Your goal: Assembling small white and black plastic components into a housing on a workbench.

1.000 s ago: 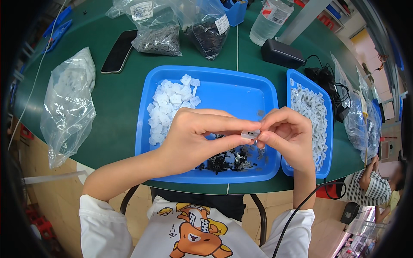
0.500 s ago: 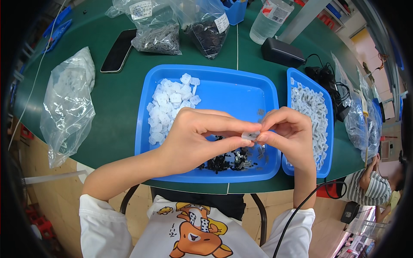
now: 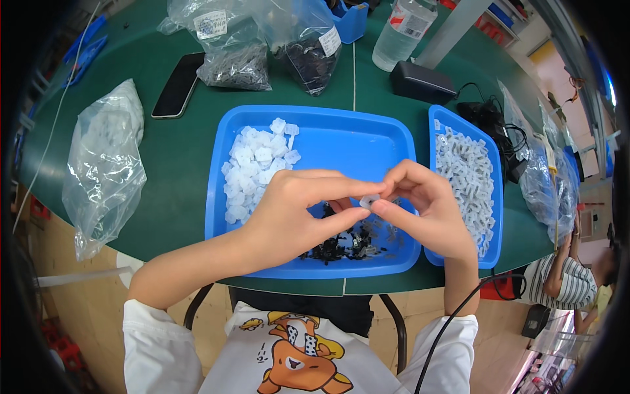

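Between the fingertips of both hands is a small translucent plastic piece (image 3: 369,201) with a dark spot in it. My left hand (image 3: 298,207) pinches it from the left, thumb below and index finger above. From the right, my right hand (image 3: 420,207) pinches at its edge with thumb and index finger. Both hands are over a blue tray (image 3: 315,113). In that tray, a heap of white translucent plastic pieces (image 3: 252,164) lies at the left, and small black parts (image 3: 331,249) lie near the front, partly hidden by my hands.
Right of the tray stands a smaller blue tray (image 3: 497,197) full of pale clip-like pieces (image 3: 462,174). Behind are a phone (image 3: 178,85), bags of grey parts (image 3: 236,69) and dark parts (image 3: 312,65), a water bottle (image 3: 405,33) and a black box (image 3: 423,82). A clear bag (image 3: 105,171) lies at left.
Both hands have shifted slightly left within the view, still pinching the translucent piece. The piece appears turned a little, and the whole scene has shifted slightly with the head.
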The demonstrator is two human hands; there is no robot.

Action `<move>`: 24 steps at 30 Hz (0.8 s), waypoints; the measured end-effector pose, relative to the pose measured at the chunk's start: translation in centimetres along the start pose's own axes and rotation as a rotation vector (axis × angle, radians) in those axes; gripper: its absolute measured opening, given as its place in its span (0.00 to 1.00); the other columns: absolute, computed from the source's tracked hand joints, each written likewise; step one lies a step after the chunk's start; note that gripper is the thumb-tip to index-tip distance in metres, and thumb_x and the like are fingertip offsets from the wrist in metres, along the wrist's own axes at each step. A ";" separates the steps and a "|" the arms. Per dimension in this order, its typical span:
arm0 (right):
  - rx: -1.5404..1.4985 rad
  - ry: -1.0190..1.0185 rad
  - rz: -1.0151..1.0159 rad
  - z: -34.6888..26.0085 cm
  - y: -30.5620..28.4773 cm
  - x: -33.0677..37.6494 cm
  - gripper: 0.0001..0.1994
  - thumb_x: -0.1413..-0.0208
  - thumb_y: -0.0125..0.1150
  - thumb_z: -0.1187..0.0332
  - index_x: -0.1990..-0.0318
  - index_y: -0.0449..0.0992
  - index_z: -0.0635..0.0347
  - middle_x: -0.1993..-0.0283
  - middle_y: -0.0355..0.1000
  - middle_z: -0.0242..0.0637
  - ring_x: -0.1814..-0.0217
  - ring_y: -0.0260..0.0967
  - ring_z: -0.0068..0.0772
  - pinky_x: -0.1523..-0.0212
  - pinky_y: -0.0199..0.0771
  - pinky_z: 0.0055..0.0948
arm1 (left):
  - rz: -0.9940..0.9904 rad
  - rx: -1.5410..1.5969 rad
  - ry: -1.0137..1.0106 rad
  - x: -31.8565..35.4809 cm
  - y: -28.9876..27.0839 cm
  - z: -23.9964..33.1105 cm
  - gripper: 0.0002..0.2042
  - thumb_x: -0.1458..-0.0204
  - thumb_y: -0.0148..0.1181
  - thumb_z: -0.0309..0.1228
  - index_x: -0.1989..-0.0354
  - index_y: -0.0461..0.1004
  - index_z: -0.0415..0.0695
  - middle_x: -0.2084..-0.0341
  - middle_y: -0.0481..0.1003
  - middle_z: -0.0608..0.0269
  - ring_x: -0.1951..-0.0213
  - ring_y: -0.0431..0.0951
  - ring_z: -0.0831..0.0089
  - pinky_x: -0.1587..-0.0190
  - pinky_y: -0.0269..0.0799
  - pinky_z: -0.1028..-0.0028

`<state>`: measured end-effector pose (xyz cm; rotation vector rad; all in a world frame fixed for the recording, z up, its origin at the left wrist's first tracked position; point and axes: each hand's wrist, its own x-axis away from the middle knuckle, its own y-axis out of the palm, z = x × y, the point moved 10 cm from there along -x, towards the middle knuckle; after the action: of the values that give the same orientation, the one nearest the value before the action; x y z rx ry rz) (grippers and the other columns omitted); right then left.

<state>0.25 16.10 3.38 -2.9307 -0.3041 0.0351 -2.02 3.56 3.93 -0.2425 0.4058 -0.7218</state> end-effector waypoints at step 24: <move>1.060 -0.215 -0.042 -2.6 2.4 0.9 0.07 0.52 0.64 0.73 0.65 0.74 0.64 0.66 0.70 0.42 0.60 0.69 0.45 0.59 0.70 0.40 | -0.444 -0.509 0.041 0.3 -0.9 -2.1 0.08 0.60 0.59 0.21 0.69 0.78 0.41 0.70 0.77 0.59 0.59 0.75 0.61 0.50 0.66 0.67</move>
<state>1.74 13.45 5.43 -1.8669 -0.2619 0.3779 -3.27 2.56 2.24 -0.8166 0.5808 -1.0523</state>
